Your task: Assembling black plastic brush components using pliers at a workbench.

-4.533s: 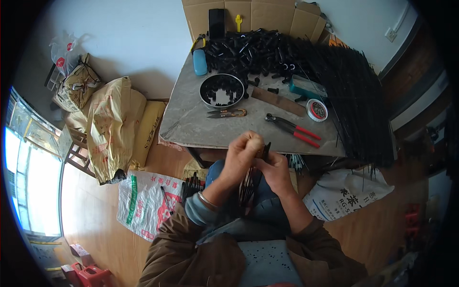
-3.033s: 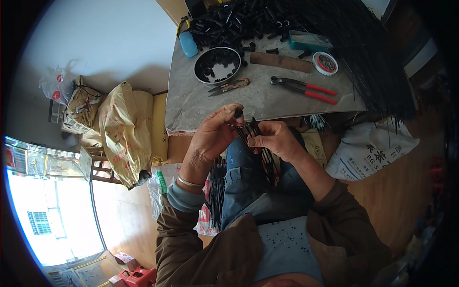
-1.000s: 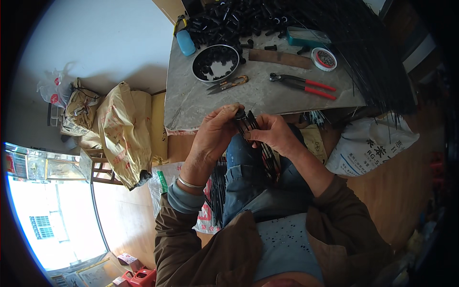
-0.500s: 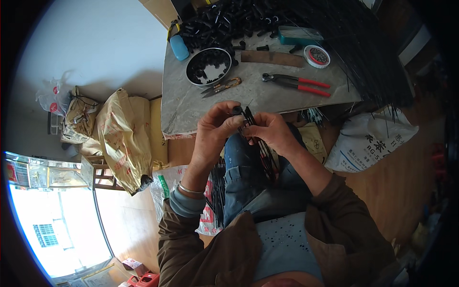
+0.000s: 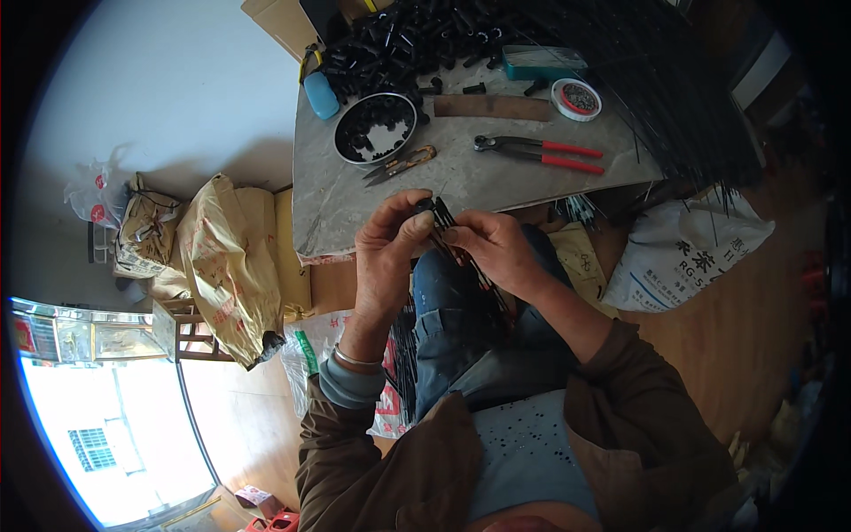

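Note:
My left hand [image 5: 387,244] is closed, thumb and forefinger pinching a small black round plastic part [image 5: 425,205] just off the table's front edge. Beside it, my right hand [image 5: 493,250] is closed round several thin black rods [image 5: 486,282], which slant down over my lap. The rods' upper ends stick out between the two hands, next to the black part. Whether the part touches a rod cannot be made out, and my fingers hide much of the grip.
On the grey table [image 5: 328,213] are a bowl [image 5: 337,142] of black parts, thread snips [image 5: 401,166], red-handled pincers [image 5: 541,151], a flat brown strip [image 5: 496,107] and a round tub [image 5: 576,100] of small metal bits. Behind lies a heap of black tubes [image 5: 399,44]; black rods [image 5: 674,89] cover the right.
The whole view has shifted slightly, moving the table things left. My hands keep their grips near the same place, with the right fingers a little nearer the rods' upper ends.

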The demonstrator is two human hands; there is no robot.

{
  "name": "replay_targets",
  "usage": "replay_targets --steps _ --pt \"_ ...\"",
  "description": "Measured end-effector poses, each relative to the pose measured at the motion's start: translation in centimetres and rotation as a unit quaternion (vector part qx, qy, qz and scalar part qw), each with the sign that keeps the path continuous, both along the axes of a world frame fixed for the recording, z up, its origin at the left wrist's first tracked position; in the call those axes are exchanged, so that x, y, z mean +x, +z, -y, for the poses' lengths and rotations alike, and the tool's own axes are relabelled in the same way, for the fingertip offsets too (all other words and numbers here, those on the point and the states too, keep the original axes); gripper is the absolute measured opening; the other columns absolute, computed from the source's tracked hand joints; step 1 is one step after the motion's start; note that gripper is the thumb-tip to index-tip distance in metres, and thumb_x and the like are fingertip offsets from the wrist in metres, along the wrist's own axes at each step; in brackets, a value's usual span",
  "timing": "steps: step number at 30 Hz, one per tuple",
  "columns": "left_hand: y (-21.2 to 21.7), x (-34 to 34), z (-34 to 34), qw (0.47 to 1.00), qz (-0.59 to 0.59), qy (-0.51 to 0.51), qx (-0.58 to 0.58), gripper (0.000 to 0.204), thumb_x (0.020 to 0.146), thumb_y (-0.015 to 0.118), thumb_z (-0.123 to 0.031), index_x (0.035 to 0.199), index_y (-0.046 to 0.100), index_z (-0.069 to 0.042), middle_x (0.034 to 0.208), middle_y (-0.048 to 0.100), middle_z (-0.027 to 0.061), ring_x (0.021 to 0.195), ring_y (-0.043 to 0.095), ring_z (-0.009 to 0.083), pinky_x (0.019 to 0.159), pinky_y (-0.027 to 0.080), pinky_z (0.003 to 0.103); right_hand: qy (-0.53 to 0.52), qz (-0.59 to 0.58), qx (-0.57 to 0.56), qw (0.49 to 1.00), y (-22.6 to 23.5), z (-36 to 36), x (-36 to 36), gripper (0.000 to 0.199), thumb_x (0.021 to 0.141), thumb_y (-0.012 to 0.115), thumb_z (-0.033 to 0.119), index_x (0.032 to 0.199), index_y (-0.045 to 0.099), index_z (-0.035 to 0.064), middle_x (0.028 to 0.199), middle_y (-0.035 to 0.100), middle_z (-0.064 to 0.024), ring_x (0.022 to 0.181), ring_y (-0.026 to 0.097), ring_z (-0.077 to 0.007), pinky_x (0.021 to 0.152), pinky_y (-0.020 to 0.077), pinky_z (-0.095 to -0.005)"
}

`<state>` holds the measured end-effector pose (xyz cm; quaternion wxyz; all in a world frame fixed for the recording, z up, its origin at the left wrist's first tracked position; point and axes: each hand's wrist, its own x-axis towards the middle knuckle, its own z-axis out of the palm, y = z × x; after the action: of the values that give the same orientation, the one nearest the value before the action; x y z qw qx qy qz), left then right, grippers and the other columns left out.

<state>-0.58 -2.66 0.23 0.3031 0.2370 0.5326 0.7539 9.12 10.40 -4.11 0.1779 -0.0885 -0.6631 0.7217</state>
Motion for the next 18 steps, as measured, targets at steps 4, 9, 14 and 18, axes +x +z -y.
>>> replay_targets --steps 4,9,14,18 --pt "-0.2 0.5 0.0 1.0 -0.005 0.001 0.019 0.025 0.089 0.064 -0.009 0.113 0.061 -0.003 0.097 0.064 0.0006 0.085 0.058 0.0073 0.077 0.047 0.021 0.061 0.021 -0.087 0.994 -0.3 -0.9 0.0 0.017 0.09 0.064 0.017 0.087 0.065 0.0002 0.069 0.059 0.0007 0.062 0.053 -0.0058 0.056 0.0432 -0.0223" --pt "-0.8 -0.2 0.6 0.995 -0.005 -0.088 0.047 0.025 0.093 0.06 -0.015 0.115 0.061 -0.003 0.098 0.062 0.0 0.088 0.053 0.007 0.083 0.042 0.022 0.173 0.103 -0.143 0.969 0.5 -2.5 0.3 0.013 0.088 0.066 0.014 0.087 0.064 0.0009 0.073 0.062 -0.0023 0.066 0.059 -0.01 0.061 0.0482 -0.0244" --pt "-1.8 0.7 0.3 0.997 -0.032 -0.056 0.047 0.029 0.094 0.057 -0.017 0.119 0.058 -0.002 0.102 0.06 0.0018 0.092 0.054 0.0096 0.086 0.042 0.025 0.113 0.06 -0.168 0.978 0.5 -1.4 0.7 0.016 0.084 0.071 0.017 0.084 0.065 0.0016 0.072 0.063 0.0007 0.065 0.057 -0.0051 0.059 0.0448 -0.0205" --pt "-1.9 1.0 0.1 0.992 -0.011 -0.064 0.11 0.031 0.095 0.057 -0.018 0.121 0.056 -0.002 0.108 0.06 0.0051 0.097 0.056 0.0132 0.089 0.043 0.028 0.139 0.097 -0.167 0.971 0.1 -1.9 0.9 0.016 0.083 0.072 0.016 0.083 0.065 0.002 0.071 0.063 0.0002 0.064 0.057 -0.0053 0.059 0.0453 -0.0206"
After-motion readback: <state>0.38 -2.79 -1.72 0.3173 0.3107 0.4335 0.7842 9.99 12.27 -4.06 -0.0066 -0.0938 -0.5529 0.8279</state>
